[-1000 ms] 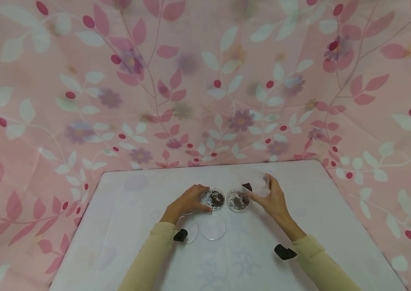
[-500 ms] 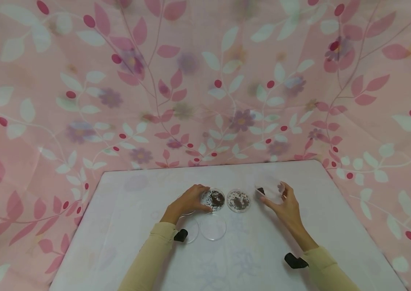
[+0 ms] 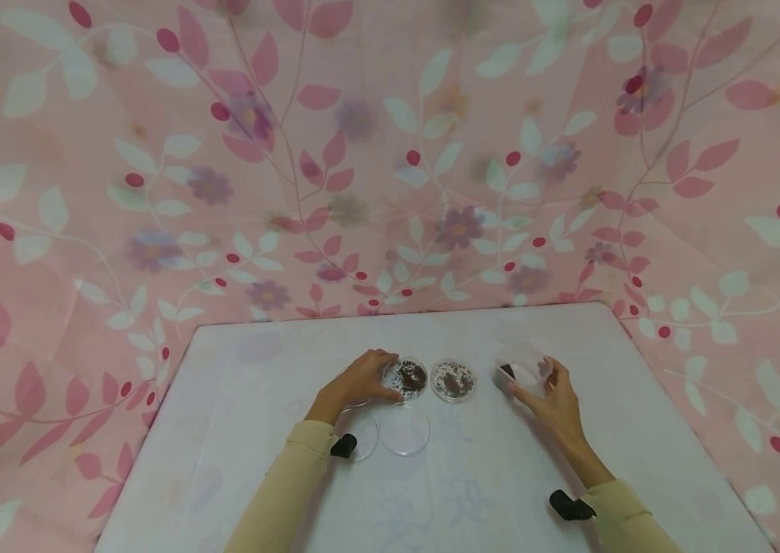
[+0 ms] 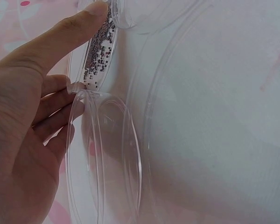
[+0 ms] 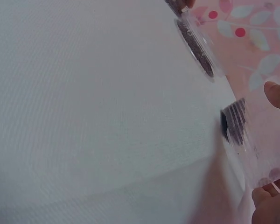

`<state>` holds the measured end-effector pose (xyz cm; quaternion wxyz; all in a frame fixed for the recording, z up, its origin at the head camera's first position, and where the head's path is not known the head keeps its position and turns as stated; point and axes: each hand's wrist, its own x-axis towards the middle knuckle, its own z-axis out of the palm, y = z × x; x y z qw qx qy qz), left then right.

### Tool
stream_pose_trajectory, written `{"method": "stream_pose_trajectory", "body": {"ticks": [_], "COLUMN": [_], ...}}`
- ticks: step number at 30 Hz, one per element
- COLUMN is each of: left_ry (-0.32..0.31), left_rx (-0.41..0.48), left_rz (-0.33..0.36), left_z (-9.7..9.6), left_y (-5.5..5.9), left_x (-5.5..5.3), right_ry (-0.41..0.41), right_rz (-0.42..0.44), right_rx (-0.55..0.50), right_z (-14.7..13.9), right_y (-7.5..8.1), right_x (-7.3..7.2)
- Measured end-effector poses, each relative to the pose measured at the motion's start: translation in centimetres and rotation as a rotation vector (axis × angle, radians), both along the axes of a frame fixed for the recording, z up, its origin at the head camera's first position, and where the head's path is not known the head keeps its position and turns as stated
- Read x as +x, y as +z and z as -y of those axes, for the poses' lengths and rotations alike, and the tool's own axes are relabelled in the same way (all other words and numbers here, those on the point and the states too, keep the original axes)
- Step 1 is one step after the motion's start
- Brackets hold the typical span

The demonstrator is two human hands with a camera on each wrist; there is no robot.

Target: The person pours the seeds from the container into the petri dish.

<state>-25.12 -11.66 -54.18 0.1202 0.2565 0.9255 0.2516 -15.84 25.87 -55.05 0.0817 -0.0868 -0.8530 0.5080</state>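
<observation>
My left hand (image 3: 361,378) holds a round clear petri dish (image 3: 409,378) by its rim, thumb on the near side and fingers on the far side. Dark little beads (image 4: 99,56) lie in that dish in the left wrist view. A second petri dish (image 3: 453,381) with dark grains scattered inside stands just to its right. Farther right, my right hand (image 3: 557,403) grips a clear plastic container (image 3: 527,365) between thumb and fingers. Dark contents are gathered at the container's left end; the right wrist view shows them behind its ribbed wall (image 5: 236,122).
Two clear petri dish pieces (image 3: 405,431) lie nearer me on the white-covered table (image 3: 473,491). Another clear dish (image 4: 107,158) is partly hidden under my left hand in the head view. A pink floral cloth (image 3: 390,169) hangs behind the table.
My right hand has moved right and slightly down with the clear container, away from the second dish, and the container looks less tilted. The left hand stays on its dish.
</observation>
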Motion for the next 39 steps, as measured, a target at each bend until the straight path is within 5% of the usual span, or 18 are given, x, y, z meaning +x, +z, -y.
{"method": "stream_pose_trajectory", "body": {"ticks": [21,39], "left_ry": [-0.014,0.015], "left_rx": [0.007,0.012], "left_rz": [-0.024,0.02], "left_z": [0.23,0.35], "left_y": [-0.19,0.11], "left_x": [-0.04,0.13], "right_ry": [0.02,0.017], "right_rz": [-0.001,-0.005], "right_rx": [0.015,0.037], "right_z": [-0.48,-0.41], "right_y": [-0.72,-0.83], "right_x": [0.59,0.73]}}
